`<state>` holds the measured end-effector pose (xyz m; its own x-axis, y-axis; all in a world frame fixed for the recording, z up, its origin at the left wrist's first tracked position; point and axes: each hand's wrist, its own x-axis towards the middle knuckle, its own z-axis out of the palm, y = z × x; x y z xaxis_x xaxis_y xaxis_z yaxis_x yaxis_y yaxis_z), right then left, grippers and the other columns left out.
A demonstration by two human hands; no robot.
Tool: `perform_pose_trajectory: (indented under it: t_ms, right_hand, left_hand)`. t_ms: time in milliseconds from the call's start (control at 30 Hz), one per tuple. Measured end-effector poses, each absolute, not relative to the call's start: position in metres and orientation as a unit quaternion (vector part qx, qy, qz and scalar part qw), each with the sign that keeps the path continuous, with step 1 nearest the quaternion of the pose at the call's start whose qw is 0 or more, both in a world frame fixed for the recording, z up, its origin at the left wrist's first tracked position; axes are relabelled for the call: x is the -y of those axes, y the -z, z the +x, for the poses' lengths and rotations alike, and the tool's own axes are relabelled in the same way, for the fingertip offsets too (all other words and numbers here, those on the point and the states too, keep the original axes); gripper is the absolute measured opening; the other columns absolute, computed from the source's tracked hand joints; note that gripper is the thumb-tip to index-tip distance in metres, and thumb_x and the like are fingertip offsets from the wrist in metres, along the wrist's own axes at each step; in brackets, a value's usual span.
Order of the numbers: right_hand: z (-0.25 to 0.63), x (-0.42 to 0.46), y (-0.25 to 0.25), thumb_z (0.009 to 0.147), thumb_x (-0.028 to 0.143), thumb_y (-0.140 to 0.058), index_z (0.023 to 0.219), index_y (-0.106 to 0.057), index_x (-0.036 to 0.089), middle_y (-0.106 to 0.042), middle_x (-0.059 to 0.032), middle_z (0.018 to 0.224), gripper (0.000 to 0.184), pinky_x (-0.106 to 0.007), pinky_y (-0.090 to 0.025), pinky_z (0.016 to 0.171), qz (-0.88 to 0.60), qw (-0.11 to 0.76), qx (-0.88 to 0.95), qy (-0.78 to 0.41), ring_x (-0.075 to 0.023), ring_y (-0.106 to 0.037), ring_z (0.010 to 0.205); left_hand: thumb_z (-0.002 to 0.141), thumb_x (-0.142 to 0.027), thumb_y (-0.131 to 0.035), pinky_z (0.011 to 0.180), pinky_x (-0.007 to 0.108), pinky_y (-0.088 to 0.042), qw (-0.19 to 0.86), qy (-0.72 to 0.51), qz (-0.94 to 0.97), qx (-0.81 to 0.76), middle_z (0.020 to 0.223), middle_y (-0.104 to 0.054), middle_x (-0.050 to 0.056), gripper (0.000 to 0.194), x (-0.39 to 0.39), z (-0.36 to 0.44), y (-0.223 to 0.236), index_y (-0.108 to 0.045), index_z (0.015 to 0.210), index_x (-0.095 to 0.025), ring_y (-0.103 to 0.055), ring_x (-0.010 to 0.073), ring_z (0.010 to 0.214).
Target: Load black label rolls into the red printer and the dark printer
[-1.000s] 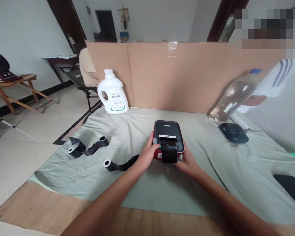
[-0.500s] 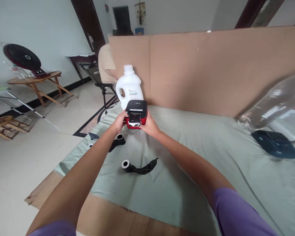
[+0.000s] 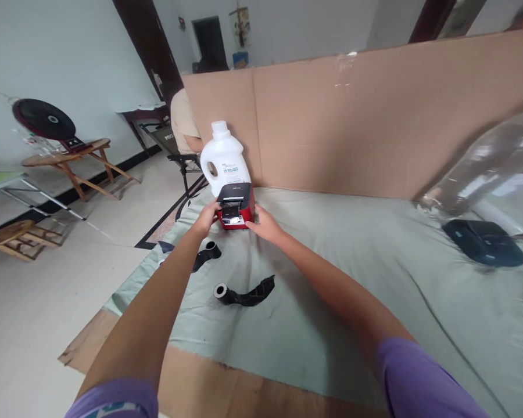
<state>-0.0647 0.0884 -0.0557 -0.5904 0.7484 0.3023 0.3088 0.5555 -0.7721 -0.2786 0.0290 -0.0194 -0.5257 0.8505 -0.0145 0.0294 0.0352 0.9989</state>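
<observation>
The red-and-black device covers the lower part of the white jug; the left forearm partly hides the black strip rolls at left, and the right frame edge cuts off the clear bottle. The device is located between the left hand and right hand, gripped at its opposite sides, nearer its front end; base contact with the cloth cannot be determined.

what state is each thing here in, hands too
red-and-black device: black strip out front
left hand: gripping device
right hand: gripping device
white jug: capped, standing
near black roll: partly unrolled
far black roll: partly unrolled
clear bottle: tilted
green cloth: wrinkled
</observation>
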Motion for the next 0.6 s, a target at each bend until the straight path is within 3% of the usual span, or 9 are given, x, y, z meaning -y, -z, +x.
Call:
perform_pose_trajectory:
  t_ms: [100, 167, 267, 333, 467, 600]
  right_hand:
    - [0.018, -0.082, 0.066, 0.089, 0.036, -0.06, 0.141, -0.055, 0.02, -0.058, -0.0154, 0.145, 0.055, -0.052, -0.044, 0.112, -0.362, 0.298, 0.836, -0.284, -0.0331, -0.056, 0.133]
    - [0.102, -0.082, 0.072, 0.09, 0.038, -0.057, 0.134, -0.061, 0.02, -0.061, -0.0157, 0.141, 0.048, -0.052, -0.041, 0.115, -0.399, 0.284, 0.848, -0.204, -0.0326, -0.055, 0.133]
    - [0.244, -0.084, 0.068, 0.089, 0.036, -0.056, 0.125, -0.066, 0.019, -0.066, -0.0174, 0.131, 0.042, -0.051, -0.044, 0.11, -0.506, 0.269, 0.816, -0.071, -0.0339, -0.059, 0.126]
    - [0.326, -0.084, 0.055, 0.086, 0.033, -0.055, 0.122, -0.067, 0.015, -0.068, -0.0192, 0.125, 0.041, -0.052, -0.043, 0.109, -0.591, 0.262, 0.763, 0.02, -0.0352, -0.057, 0.124]
    - [0.42, -0.084, 0.021, 0.085, 0.036, -0.059, 0.125, -0.065, 0.011, -0.064, -0.0237, 0.126, 0.048, -0.059, -0.041, 0.103, -0.739, 0.23, 0.625, 0.101, -0.0418, -0.049, 0.126]
    - [0.44, -0.099, 0.0, 0.087, 0.05, -0.062, 0.127, -0.062, 0.009, -0.061, -0.0288, 0.126, 0.057, -0.067, -0.034, 0.101, -0.821, 0.121, 0.556, 0.042, -0.0495, -0.041, 0.133]
  left_hand:
    - [0.075, -0.026, -0.06, 0.114, 0.04, -0.038, 0.126, -0.651, 0.416, -0.623, 0.136, -0.064, 0.006, 0.04, 0.005, -0.248, 0.002, -0.065, 0.115, -0.026, -0.05, 0.0266, 0.138]
    - [0.084, -0.026, -0.053, 0.114, 0.04, -0.04, 0.045, -0.639, 0.496, -0.586, 0.136, -0.064, 0.007, 0.04, 0.039, -0.207, -0.006, -0.063, 0.122, -0.023, -0.055, 0.0249, 0.133]
    - [0.093, -0.025, -0.048, 0.108, 0.039, -0.047, 0.057, -0.501, 0.666, -0.55, 0.121, -0.071, 0.005, 0.03, 0.088, -0.122, -0.002, -0.067, 0.116, -0.022, -0.064, 0.0228, 0.118]
    - [0.095, -0.025, -0.049, 0.112, 0.041, -0.045, 0.106, -0.337, 0.813, -0.463, 0.129, -0.07, 0.006, 0.034, 0.108, -0.062, 0.012, -0.066, 0.124, -0.024, -0.062, 0.0225, 0.124]
    - [0.1, -0.044, -0.047, 0.127, 0.055, -0.019, 0.155, -0.102, 0.933, -0.309, 0.163, -0.039, 0.007, 0.054, 0.118, 0.027, 0.049, -0.046, 0.151, -0.025, -0.033, 0.0278, 0.152]
    - [0.103, -0.054, -0.036, 0.128, 0.058, -0.008, 0.18, -0.048, 0.945, -0.268, 0.171, -0.017, 0.003, 0.064, 0.119, 0.045, 0.069, -0.027, 0.161, -0.028, -0.014, 0.0277, 0.158]
